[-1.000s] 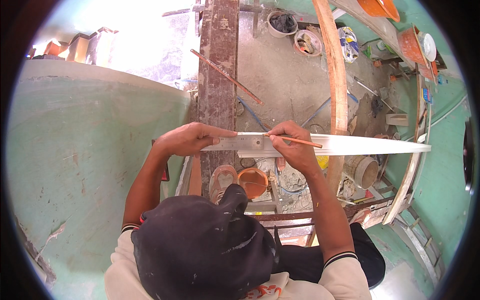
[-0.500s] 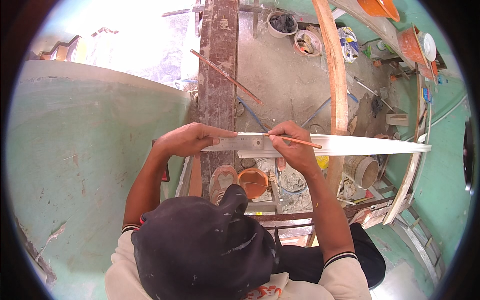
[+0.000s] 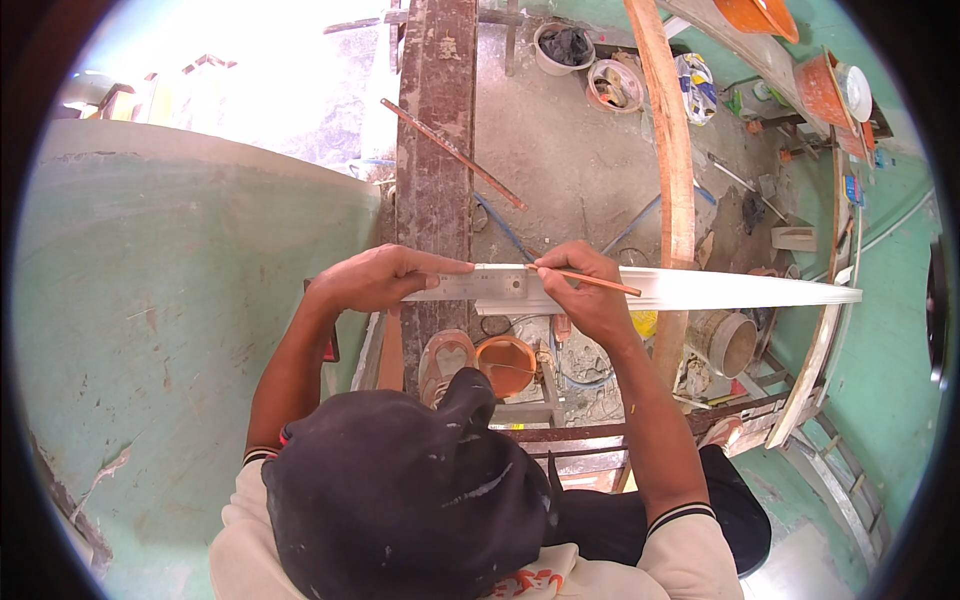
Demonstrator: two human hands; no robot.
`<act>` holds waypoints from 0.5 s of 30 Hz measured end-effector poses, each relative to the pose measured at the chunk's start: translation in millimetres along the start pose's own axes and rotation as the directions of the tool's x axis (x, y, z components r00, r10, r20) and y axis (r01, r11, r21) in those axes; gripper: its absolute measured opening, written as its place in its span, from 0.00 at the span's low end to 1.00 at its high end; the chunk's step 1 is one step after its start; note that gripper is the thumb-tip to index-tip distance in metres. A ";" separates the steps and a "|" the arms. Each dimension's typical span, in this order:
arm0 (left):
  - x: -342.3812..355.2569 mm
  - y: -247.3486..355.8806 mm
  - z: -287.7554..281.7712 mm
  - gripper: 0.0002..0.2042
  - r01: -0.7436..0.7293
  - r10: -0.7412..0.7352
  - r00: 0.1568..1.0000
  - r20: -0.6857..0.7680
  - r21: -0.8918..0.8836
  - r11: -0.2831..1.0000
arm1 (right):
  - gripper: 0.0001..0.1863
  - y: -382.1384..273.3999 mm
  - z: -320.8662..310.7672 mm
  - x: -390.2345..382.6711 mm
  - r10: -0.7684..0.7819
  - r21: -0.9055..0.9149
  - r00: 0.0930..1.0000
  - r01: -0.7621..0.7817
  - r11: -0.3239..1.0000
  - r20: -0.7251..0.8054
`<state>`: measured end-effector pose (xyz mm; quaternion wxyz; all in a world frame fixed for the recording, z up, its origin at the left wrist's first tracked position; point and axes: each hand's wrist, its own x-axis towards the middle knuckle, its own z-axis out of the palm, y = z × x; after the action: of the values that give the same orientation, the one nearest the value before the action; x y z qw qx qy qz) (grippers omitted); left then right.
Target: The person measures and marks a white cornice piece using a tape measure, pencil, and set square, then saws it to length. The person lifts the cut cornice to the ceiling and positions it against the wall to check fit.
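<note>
The left hand [image 3: 375, 280] grips one metal ruler [image 3: 458, 288] against one white strip [image 3: 745, 290]; the right hand [image 3: 590, 300] pinches one pencil [image 3: 605, 284] at the strip's edge. The strip crosses one pale beam [image 3: 676, 195]; beyond, two tubs [image 3: 557, 67] stand.

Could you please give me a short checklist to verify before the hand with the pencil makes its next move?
1. Pencil gripped by the right hand: ok.
2. Left hand on the metal ruler: ok, index finger stretched along the upper edge.
3. Ruler lying along the white strip: ok, they overlap.
4. Pencil tip touching the strip: cannot tell; it is near the ruler's right end, but contact is too small to see.
5. Strip's right end supported: cannot tell from above.
6. Loose thin rod away from both hands: ok, it lies across the brown plank.
</note>
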<state>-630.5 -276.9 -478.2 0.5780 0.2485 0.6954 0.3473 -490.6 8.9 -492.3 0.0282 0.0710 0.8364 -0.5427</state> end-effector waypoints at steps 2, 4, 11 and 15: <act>-0.1 0.4 0.1 0.24 -0.005 0.005 1.000 -0.003 -0.001 1.000 | 0.06 -1.5 -0.3 0.4 0.000 -0.008 1.000 0.000 1.000 0.006; -0.6 2.0 -0.2 0.24 -0.020 0.020 1.000 -0.006 0.001 1.000 | 0.06 -2.7 -0.5 0.4 0.014 -0.003 1.000 -0.014 1.000 0.009; 0.0 1.1 -0.2 0.26 -0.015 0.015 1.000 -0.006 0.003 1.000 | 0.06 0.4 0.1 -2.2 0.075 0.040 0.997 -0.074 0.996 -0.011; -0.1 1.7 -0.1 0.25 -0.027 0.027 1.000 -0.007 0.005 1.000 | 0.06 0.2 0.4 -0.1 0.029 0.006 1.000 -0.029 1.000 -0.004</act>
<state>-630.7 -275.9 -476.9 0.5701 0.2582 0.6949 0.3543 -490.5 8.6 -492.7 0.0342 0.0842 0.8336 -0.5448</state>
